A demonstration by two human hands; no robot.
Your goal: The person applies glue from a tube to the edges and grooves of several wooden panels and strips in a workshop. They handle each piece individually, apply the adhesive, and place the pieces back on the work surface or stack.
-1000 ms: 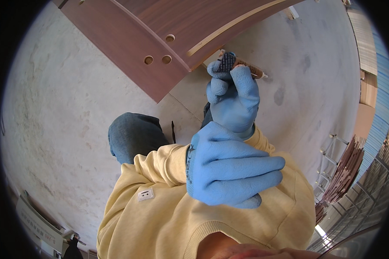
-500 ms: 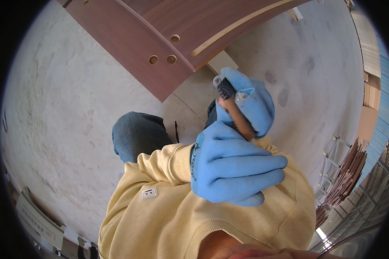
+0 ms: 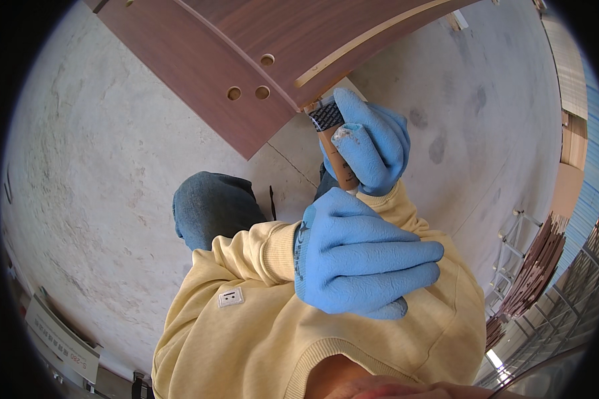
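open room above pale floor [image 3: 492, 146] right of the hands [image 3: 366, 256], brown panel [image 3: 206, 66] blocking ahead, denim knee [image 3: 209, 203] at left

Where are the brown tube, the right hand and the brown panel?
Brown tube [image 3: 334, 155], head view: on its brown body.
Right hand [image 3: 380, 143], head view: its gloved middle.
Brown panel [image 3: 283, 33], head view: bare flat face.

Now slants the brown tube [image 3: 339, 163] along the left of the right hand [image 3: 374, 143], instead of across its fingertips as a second ago. Points the white tip [image 3: 351, 192] back toward the left hand [image 3: 366, 259], just beside its knuckles, rather than off to the right.
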